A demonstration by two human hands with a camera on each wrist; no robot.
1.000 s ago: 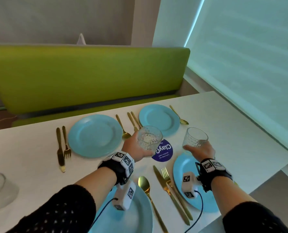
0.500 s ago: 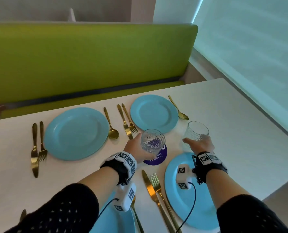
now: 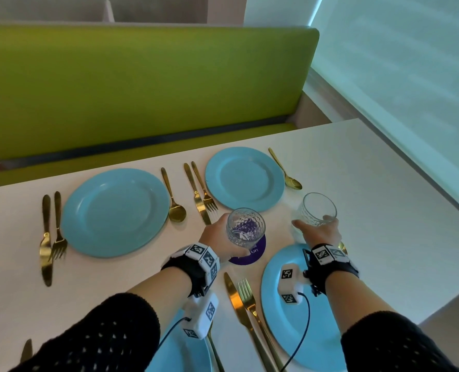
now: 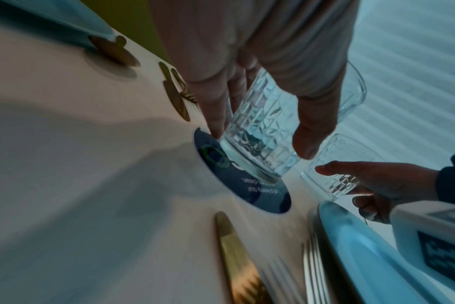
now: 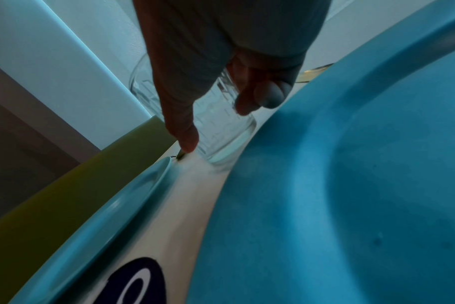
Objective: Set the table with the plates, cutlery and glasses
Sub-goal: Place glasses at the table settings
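Note:
My left hand (image 3: 217, 236) grips a cut-pattern glass (image 3: 245, 226) from the left, tilted, with its base low over the purple coaster (image 3: 260, 249); in the left wrist view the glass (image 4: 257, 131) sits between thumb and fingers over the coaster (image 4: 247, 191), contact unclear. My right hand (image 3: 321, 232) holds a second glass (image 3: 316, 209) by its lower part, just beyond the near right blue plate (image 3: 327, 336). The right wrist view shows that glass (image 5: 221, 131) with its base down at the table beside the plate rim (image 5: 247, 185).
Two blue plates (image 3: 115, 213) (image 3: 244, 178) lie at the far side, each flanked by a gold knife, fork and spoon. A gold knife and fork (image 3: 245, 304) lie between the two near plates. A green bench (image 3: 142, 89) runs behind the table; the table's edge is at right.
The left glass has come down and nearer, over the purple coaster. The right glass has stayed by the near plate's far rim. The head view has shifted closer.

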